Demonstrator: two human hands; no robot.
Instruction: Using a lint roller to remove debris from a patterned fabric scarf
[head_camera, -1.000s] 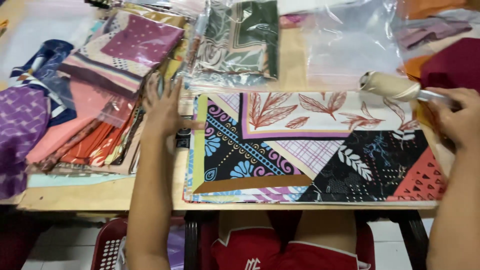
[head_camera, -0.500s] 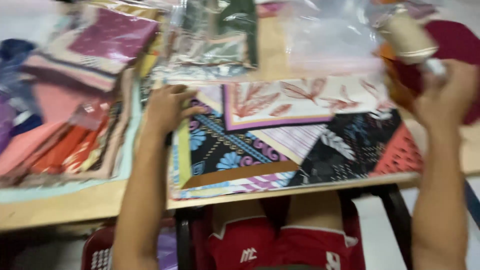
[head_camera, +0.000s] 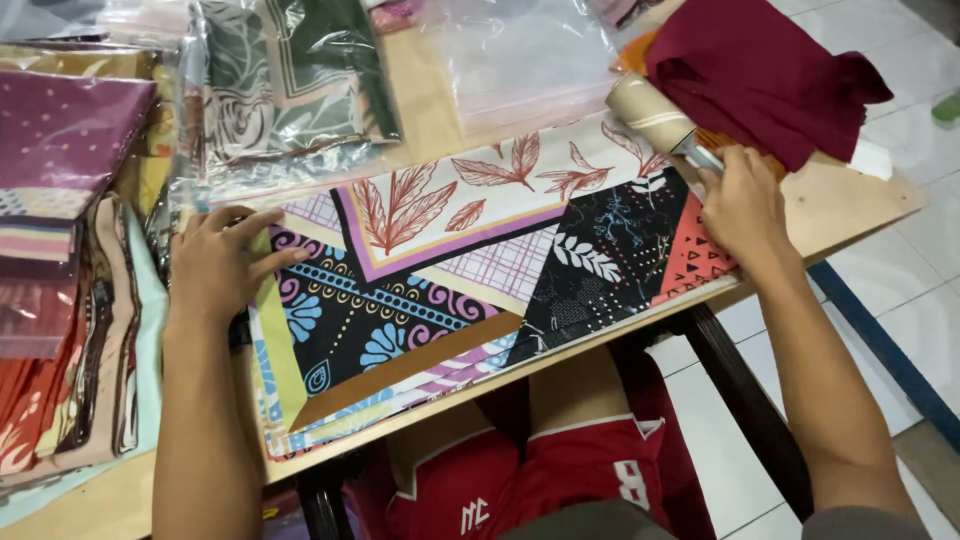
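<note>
A folded patterned scarf (head_camera: 470, 270) lies flat on the wooden table (head_camera: 860, 200), in front of the person. The left hand (head_camera: 220, 265) rests flat on its left end at 9 o'clock, fingers spread and holding nothing. The right hand (head_camera: 742, 208) sits at 3 o'clock, closed around the handle of a lint roller (head_camera: 652, 115) whose roll lies on the scarf's far right corner. At 11 o'clock a clear plastic bag (head_camera: 290, 90) holds a folded green scarf. At 1 o'clock lies a dark red cloth (head_camera: 760, 65)
</note>
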